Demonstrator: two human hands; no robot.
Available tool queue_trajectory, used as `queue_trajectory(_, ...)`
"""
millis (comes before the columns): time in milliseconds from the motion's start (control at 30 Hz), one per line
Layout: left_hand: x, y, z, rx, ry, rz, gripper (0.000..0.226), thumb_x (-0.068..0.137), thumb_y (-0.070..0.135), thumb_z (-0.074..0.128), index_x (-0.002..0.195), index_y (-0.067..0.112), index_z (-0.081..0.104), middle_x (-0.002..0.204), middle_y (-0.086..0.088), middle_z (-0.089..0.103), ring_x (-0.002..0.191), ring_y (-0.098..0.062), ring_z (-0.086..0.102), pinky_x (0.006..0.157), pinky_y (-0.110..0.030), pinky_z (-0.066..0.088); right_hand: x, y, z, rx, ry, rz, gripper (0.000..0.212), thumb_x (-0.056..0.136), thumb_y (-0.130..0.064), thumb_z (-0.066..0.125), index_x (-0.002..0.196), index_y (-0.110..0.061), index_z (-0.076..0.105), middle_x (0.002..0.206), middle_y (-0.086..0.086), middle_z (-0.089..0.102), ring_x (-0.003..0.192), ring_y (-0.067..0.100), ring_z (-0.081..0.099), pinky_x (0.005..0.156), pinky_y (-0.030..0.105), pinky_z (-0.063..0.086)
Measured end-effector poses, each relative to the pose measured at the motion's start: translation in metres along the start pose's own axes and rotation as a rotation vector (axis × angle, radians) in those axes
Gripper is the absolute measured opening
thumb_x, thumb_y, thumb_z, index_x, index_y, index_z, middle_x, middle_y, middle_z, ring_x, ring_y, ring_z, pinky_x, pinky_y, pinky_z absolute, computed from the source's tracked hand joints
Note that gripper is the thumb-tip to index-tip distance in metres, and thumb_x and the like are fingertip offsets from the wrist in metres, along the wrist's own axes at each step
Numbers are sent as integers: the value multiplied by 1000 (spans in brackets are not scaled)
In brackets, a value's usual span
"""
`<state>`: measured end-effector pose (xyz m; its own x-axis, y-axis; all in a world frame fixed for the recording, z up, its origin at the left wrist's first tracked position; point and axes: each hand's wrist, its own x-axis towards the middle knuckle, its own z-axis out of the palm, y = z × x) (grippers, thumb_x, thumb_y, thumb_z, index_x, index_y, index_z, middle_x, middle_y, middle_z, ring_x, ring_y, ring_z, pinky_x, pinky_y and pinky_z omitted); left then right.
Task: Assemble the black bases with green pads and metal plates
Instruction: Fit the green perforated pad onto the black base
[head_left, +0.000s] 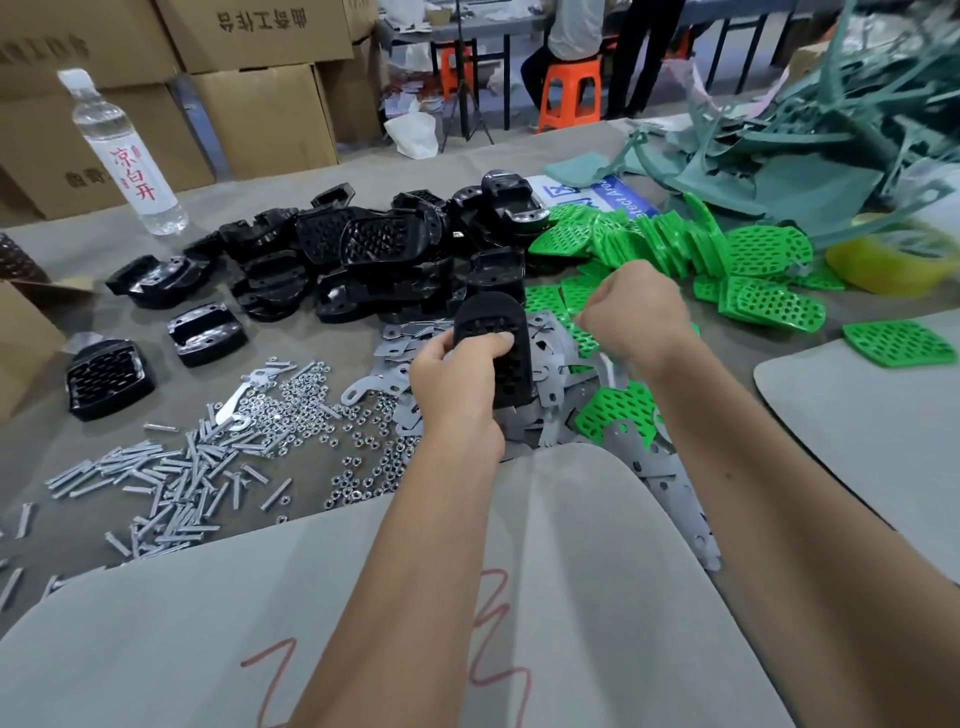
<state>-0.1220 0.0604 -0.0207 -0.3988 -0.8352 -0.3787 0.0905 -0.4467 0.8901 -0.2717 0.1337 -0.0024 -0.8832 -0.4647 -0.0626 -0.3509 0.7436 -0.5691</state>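
Observation:
My left hand (457, 382) grips a black base (493, 353) held upright over the pile of metal plates (550, 358), thumb across its perforated face. My right hand (636, 312) hovers just right of it, fingers curled in; whether it pinches something is hidden by the knuckles. Green pads (769, 301) lie scattered behind and right of the hands, one green pad (618, 415) lying on the plates. A heap of black bases (353, 260) fills the middle of the table.
Bolts (171, 483) and nuts (311, 405) are spread at the left front. A water bottle (124, 156) stands at the far left, cardboard boxes (260, 114) behind it. A yellow tape roll (893, 265) and green offcuts (831, 130) sit far right. A grey felt sheet (363, 597) covers the near edge.

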Motion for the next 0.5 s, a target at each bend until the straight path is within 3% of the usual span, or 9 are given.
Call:
queue_trajectory(67, -1, 2, -3, -21, -7, -2, 26, 82, 16, 85, 102, 8, 71, 105, -12, 77, 85, -29, 70, 72, -47, 66, -3, 1, 0, -238, -13, -46, 38, 90, -39, 77, 79, -7, 61, 92, 14, 67, 98, 35, 65, 86, 43, 54)
queue_trajectory(100, -2, 2, -4, -20, -1, 7, 31, 81, 21, 88, 101, 6, 69, 103, -10, 77, 86, -29, 71, 81, -52, 64, -4, -1, 1, -328, -49, -66, 50, 89, -50, 76, 75, -8, 54, 94, 15, 62, 100, 35, 60, 89, 43, 51)
queue_trajectory(167, -5, 0, -3, 5, 9, 31, 39, 79, 27, 90, 103, 5, 68, 103, -9, 77, 91, -29, 73, 87, -57, 62, -8, -4, 2, -400, -102, -121, 59, 89, -56, 74, 68, -10, 46, 82, 11, 55, 81, 29, 55, 74, 37, 49)
queue_trajectory(233, -8, -3, 0, 19, 12, 55, 36, 79, 27, 90, 99, 8, 67, 102, -13, 77, 85, -28, 73, 83, -61, 61, -11, -4, -2, -329, -146, -167, 62, 89, -51, 77, 63, -10, 40, 62, 6, 46, 59, 24, 45, 53, 33, 34)
queue_trajectory(300, -10, -7, 4, 42, 20, 89, 35, 79, 29, 89, 94, 8, 66, 105, -18, 75, 84, -31, 71, 83, -63, 60, -17, 2, -17, -291, -162, -174, 61, 90, -52, 75, 64, -8, 42, 62, 6, 46, 60, 26, 47, 53, 32, 31)
queue_trajectory(367, -10, -11, 8, 69, 39, 130, 33, 79, 33, 87, 90, 11, 65, 101, -16, 74, 91, -36, 71, 87, -62, 59, -23, 13, -35, -374, -236, -197, 58, 88, -56, 74, 69, -6, 51, 67, 6, 53, 67, 26, 56, 58, 32, 42)
queue_trajectory(433, -10, -15, 12, 79, 47, 155, 30, 82, 35, 85, 89, 15, 64, 94, -7, 71, 87, -31, 68, 89, -58, 59, -31, 22, -47, -529, -370, -215, 57, 80, -62, 79, 84, -8, 61, 84, 5, 63, 85, 27, 63, 77, 38, 54)
queue_trajectory(500, -9, -18, 16, 71, 63, 170, 29, 85, 36, 83, 93, 14, 65, 95, -4, 70, 82, -22, 64, 87, -50, 60, -40, 27, -48, -597, -418, -219, 64, 71, -65, 84, 98, -11, 61, 96, 2, 62, 98, 28, 59, 89, 41, 53)
